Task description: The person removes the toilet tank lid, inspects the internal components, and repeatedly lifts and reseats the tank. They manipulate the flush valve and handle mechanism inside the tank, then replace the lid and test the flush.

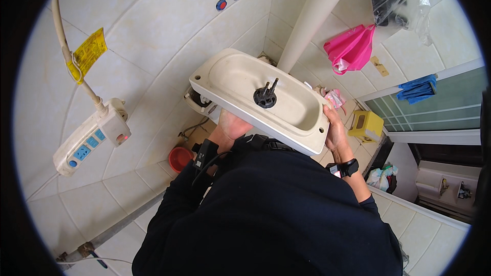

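A cream toilet tank lid (225, 79) is held up in front of my body with its hollow side facing up, tilted down toward the right. At its middle a black round push-button fitting (265, 98) has two rods sticking up. My left hand (234, 125) supports the near long edge from below, its fingers hidden under the lid. My right hand (333, 129) grips the right end, thumb on the rim and the other fingers mostly out of sight. Behind the lid's left end shows part of a white toilet tank (197, 103) with dark parts inside.
A power strip (84, 145) hangs on a cable at the left wall. A red bucket (180, 159) stands low on the left, a yellow stool (366, 126) on the right. A thick white pipe (314, 18) rises behind the lid. A pink bag (353, 48) hangs on the far wall.
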Motion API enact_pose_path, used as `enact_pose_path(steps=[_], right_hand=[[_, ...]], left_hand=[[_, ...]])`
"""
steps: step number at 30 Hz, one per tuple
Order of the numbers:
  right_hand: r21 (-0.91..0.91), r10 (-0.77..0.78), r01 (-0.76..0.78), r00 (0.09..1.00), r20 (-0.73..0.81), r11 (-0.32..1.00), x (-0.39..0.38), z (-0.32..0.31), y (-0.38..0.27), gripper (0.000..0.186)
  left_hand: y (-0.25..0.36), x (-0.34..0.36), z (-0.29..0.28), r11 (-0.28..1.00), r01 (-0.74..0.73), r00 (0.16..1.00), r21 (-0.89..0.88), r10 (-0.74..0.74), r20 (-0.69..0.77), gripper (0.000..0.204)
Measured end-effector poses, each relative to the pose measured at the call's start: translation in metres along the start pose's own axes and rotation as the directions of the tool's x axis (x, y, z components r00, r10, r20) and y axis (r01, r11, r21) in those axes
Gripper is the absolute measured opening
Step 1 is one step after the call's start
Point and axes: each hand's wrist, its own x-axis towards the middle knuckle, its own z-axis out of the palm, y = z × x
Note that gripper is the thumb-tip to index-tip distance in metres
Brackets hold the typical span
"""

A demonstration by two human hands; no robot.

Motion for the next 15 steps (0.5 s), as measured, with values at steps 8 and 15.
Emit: enact_pose_path(steps=[8, 15], right_hand=[[0.001, 0.000, 0.000, 1.000, -0.014, 1.000, 0.001, -0.001, 0.000, 0.050], [0.006, 0.031, -0.031, 0.999, -0.017, 0.999, 0.007, -0.015, 0.009, 0.051]], left_hand=[[-0.001, 0.002, 0.002, 0.996, -0.019, 0.995, 0.083, 0.027, -0.095, 0.064], [-0.002, 0.000, -0.005, 0.997, -0.002, 0.999, 0.074, 0.005, -0.044, 0.060]])
